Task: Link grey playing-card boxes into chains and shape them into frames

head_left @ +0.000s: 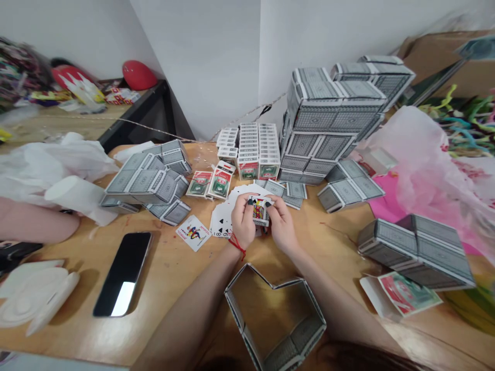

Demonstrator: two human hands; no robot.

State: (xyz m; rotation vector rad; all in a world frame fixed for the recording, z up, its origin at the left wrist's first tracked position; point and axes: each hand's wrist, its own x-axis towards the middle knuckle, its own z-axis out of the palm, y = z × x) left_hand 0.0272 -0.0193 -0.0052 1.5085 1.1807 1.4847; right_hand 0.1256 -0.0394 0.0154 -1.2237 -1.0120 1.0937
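Between my two hands is a playing card (260, 210) with a face figure on it, its edges looking folded. My left hand (243, 219) pinches its left side, and my right hand (281, 221) pinches the right side. Loose playing cards (221, 219) lie fanned out, face up, just left of and behind my hands. A joker card (194, 233) lies apart, further left. Behind my fingers are several face-down cards (293, 190). Nearest my body, between my forearms, stands a heart-shaped frame (319, 314) made of folded cards.
Stacked boxes of folded cards (320, 134) rise at the back right, with more card shapes (143, 175) at the left and others (417, 252) at the right. Card packs (258, 149) stand at the back. A phone (122, 273) lies left; an opened card box (406, 293) lies right.
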